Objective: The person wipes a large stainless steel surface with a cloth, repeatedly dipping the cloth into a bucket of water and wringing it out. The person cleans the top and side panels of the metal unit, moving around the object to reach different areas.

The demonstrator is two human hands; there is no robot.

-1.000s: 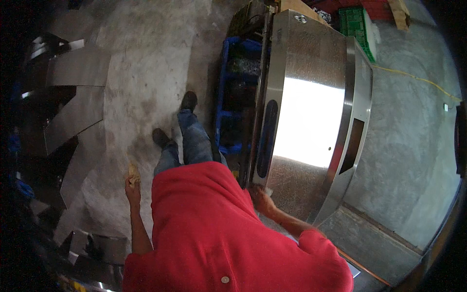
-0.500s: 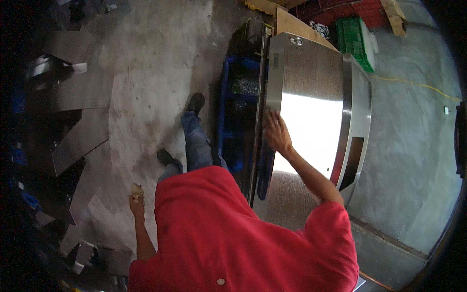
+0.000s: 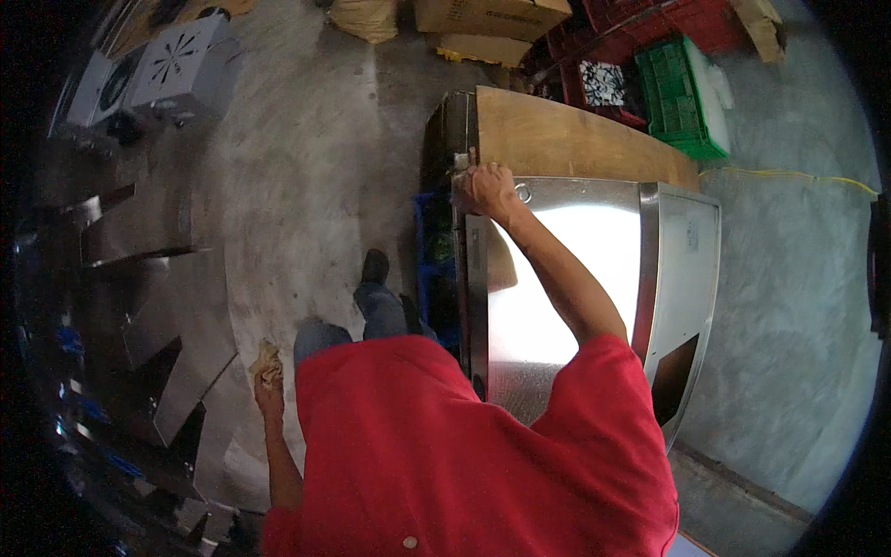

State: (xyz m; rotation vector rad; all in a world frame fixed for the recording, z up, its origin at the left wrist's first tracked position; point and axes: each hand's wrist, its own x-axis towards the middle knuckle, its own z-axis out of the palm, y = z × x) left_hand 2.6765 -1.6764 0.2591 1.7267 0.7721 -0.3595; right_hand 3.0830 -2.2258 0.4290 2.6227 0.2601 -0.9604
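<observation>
Low at my left side, my left hand (image 3: 269, 394) is closed round a crumpled tan cloth (image 3: 266, 357). My right arm reaches forward across a stainless steel cabinet (image 3: 566, 278), whose top face glares white. Its far left corner is where my right hand (image 3: 490, 190) is, fingers curled down. A small pale piece (image 3: 461, 161) shows by the fingertips; whether they grip it or the edge is hidden. Close to that hand, a round metal fitting (image 3: 523, 193) sits on the steel face.
A wooden board (image 3: 575, 139) lies beyond the cabinet, with a green crate (image 3: 682, 97) and a cardboard box (image 3: 492, 16) behind. Blue crates (image 3: 436, 241) stand along the cabinet's left side. Bent metal sheets (image 3: 172, 306) and grey metal boxes (image 3: 176, 65) crowd the left.
I have stepped forward along the cabinet. My right hand has gone from the cabinet's left edge to its far corner, its fingers now curled. The cloth stays in my left hand.
</observation>
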